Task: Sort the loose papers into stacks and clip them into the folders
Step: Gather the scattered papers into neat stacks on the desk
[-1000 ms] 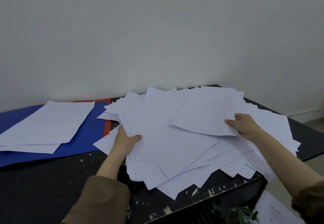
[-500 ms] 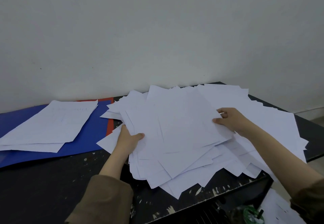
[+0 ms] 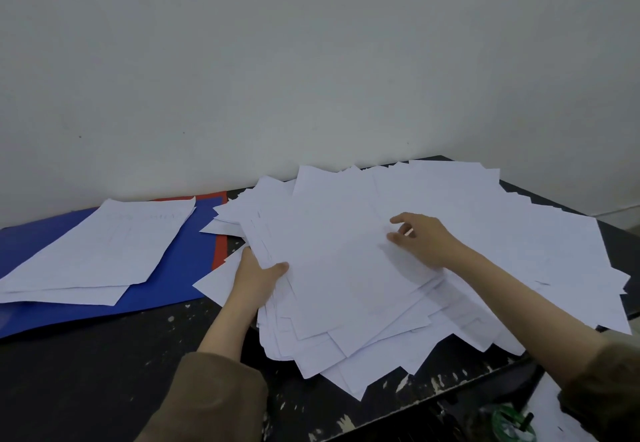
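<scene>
Many loose papers [image 3: 346, 285] overhang the table's [image 3: 86, 372] front edge and could be pushed off, being gripped only by the left hand [image 3: 258, 277], while the right hand's [image 3: 420, 239] fingers are spread on top.

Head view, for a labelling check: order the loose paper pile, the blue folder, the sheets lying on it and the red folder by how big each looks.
1. Loose paper pile
2. Blue folder, partly covered and cut by the frame edge
3. Sheets on the folder
4. Red folder, only a strip showing

No readable text anywhere. Faint print on the top sheet [image 3: 104, 244] over the blue folder [image 3: 180, 268], too blurred to read.
</scene>
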